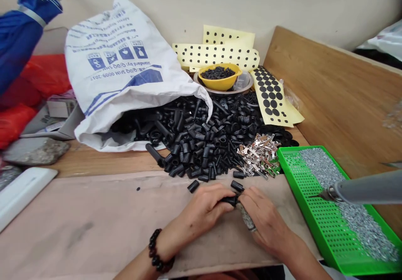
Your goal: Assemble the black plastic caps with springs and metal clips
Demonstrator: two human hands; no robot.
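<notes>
My left hand [210,206] is closed around a short black plastic sleeve [231,200], gripping it between thumb and fingers. My right hand [266,219] is bent in against the sleeve's right end, its fingertips mostly hidden. A grey speckled wrap [246,217] shows along one finger of that hand. Just beyond the hands lie two loose black sleeves, one on the left [193,186] and one on the right [237,186]. Farther back is a heap of black plastic parts [201,146], with a pile of small metal strips [259,154] at its right.
A green perforated tray [314,204] with small silvery pieces stands at right, a grey powered screwdriver [367,188] above it. Behind are a white sack [119,62], a yellow bowl [220,83] of black screws and sticker sheets [273,96]. A wooden board [339,87] leans at right.
</notes>
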